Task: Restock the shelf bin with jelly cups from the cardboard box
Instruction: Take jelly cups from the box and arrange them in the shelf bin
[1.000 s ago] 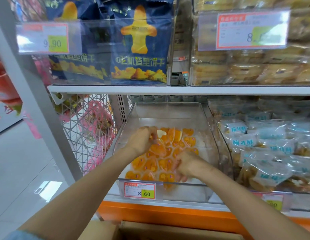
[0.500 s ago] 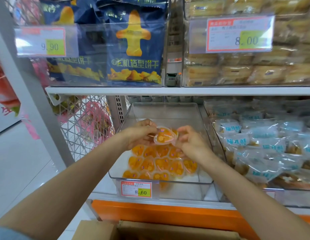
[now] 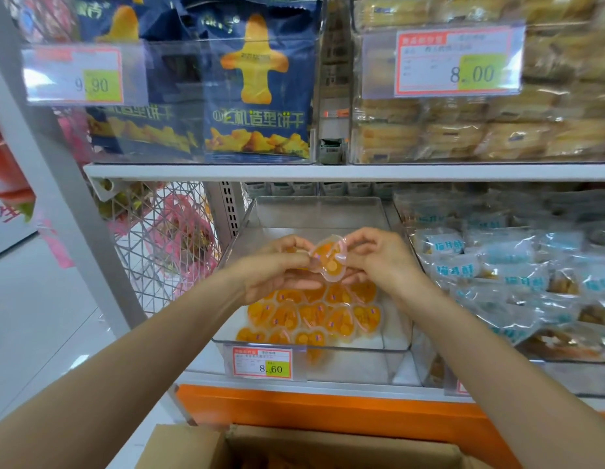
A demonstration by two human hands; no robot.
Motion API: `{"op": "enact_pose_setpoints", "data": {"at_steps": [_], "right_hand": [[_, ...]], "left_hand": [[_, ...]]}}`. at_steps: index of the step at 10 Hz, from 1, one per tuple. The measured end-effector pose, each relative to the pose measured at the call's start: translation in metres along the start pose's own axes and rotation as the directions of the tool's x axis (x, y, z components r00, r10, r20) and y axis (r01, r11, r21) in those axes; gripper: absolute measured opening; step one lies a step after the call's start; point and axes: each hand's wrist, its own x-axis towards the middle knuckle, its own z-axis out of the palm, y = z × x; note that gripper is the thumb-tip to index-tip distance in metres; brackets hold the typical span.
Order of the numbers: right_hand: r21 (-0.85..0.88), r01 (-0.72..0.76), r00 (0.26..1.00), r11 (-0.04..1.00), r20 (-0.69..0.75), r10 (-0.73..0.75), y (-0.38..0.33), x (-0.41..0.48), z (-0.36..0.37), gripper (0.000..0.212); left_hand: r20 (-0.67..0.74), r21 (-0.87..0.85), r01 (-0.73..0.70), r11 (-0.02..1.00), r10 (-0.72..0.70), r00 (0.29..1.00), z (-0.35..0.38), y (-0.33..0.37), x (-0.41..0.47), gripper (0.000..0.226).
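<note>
An orange heart-shaped jelly cup is held above the clear shelf bin, lid facing me. My left hand pinches its left edge and my right hand pinches its right edge. Below the hands, several more orange jelly cups lie in rows on the front part of the bin's floor. The back of the bin holds nothing. The open cardboard box shows at the bottom edge of the view, its contents mostly out of sight.
A price tag reading 8.60 hangs on the bin's front. Bagged snacks fill the bin to the right. A shelf board overhangs the bin, with blue biscuit bags above. A wire grid stands at the left.
Both hands came up out of the bin, where they were pressing on the cups a second ago. They now hold a single cup between them, slightly higher than half a second ago.
</note>
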Motion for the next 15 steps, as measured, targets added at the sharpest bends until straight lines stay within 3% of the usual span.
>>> {"op": "enact_pose_setpoints", "data": {"at_steps": [1, 2, 3, 4, 5, 8, 9, 13, 15], "right_hand": [[-0.222, 0.021, 1.0, 0.975, 0.025, -0.016, 0.005, 0.003, -0.003, 0.024], [-0.385, 0.008, 0.995, 0.923, 0.091, 0.029, 0.009, 0.005, -0.003, 0.026], [-0.485, 0.01, 0.993, 0.875, 0.107, 0.048, 0.01, 0.003, -0.001, 0.013], [-0.644, 0.122, 0.991, 0.756, 0.042, -0.124, -0.001, 0.001, -0.005, 0.021], [-0.578, 0.246, 0.965, 0.778, 0.072, -0.252, -0.015, -0.003, -0.013, 0.017], [-0.512, 0.33, 0.944, 0.793, 0.159, -0.289, -0.008, -0.002, -0.009, 0.021], [-0.49, 0.344, 0.939, 0.801, 0.159, -0.306, -0.009, -0.001, -0.009, 0.023], [-0.465, 0.35, 0.937, 0.813, 0.156, -0.313, -0.008, -0.001, -0.012, 0.018], [-0.476, 0.346, 0.938, 0.809, 0.171, -0.301, -0.007, -0.002, -0.011, 0.018]], "left_hand": [[-0.021, 0.354, -0.016, 0.935, 0.025, 0.999, -0.003, -0.001, -0.004, 0.01], [-0.017, 0.57, -0.036, 0.821, 0.055, 0.998, -0.001, -0.006, -0.003, 0.01], [0.015, 0.576, 0.008, 0.818, -0.02, 1.0, 0.0, -0.013, 0.003, 0.017], [0.045, 0.642, 0.088, 0.761, -0.152, 0.987, 0.002, -0.018, 0.009, 0.016], [0.088, 0.698, 0.13, 0.705, -0.264, 0.961, 0.011, -0.029, 0.018, 0.016], [0.07, 0.854, 0.126, 0.505, -0.351, 0.934, 0.015, -0.038, 0.037, 0.024], [0.021, 0.857, 0.163, 0.489, -0.351, 0.936, 0.011, -0.041, 0.038, 0.021], [0.068, 0.767, 0.148, 0.624, -0.309, 0.949, 0.019, -0.031, 0.029, 0.016], [0.022, 0.873, 0.208, 0.442, -0.461, 0.887, 0.028, -0.03, 0.024, 0.006]]}}
